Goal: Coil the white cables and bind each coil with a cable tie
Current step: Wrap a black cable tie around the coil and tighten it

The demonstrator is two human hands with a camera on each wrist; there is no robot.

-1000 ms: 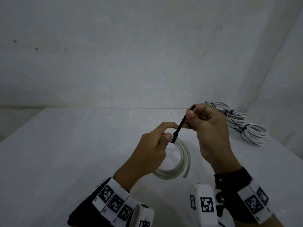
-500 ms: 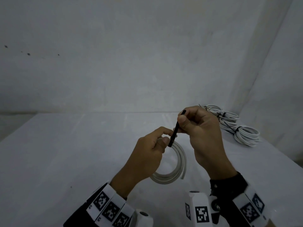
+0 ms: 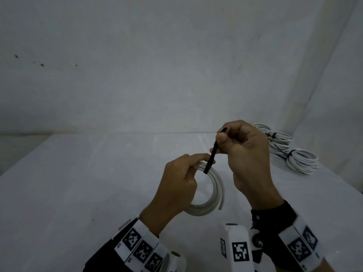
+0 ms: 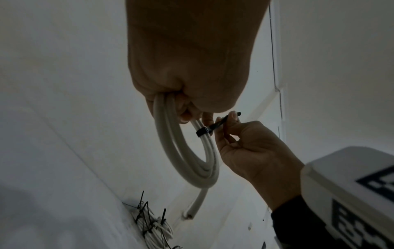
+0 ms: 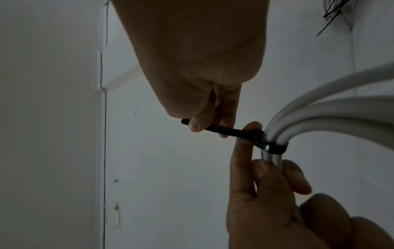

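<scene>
Since a second ago your right hand (image 3: 243, 152) has drawn the black cable tie (image 3: 211, 156) snug around the white coil (image 3: 215, 185), which hangs above the worktop (image 3: 78, 183) in your left hand (image 3: 179, 182). Keep pulling the tail straight out along its own line while the left fingers (image 5: 277, 175) hold the turns flat just below the band, so none slips out. Your right thumb and forefinger pinch the tail, wrist raised; your left hand is curled round the coil. Finished bundles (image 3: 290, 152) lie far right.
</scene>
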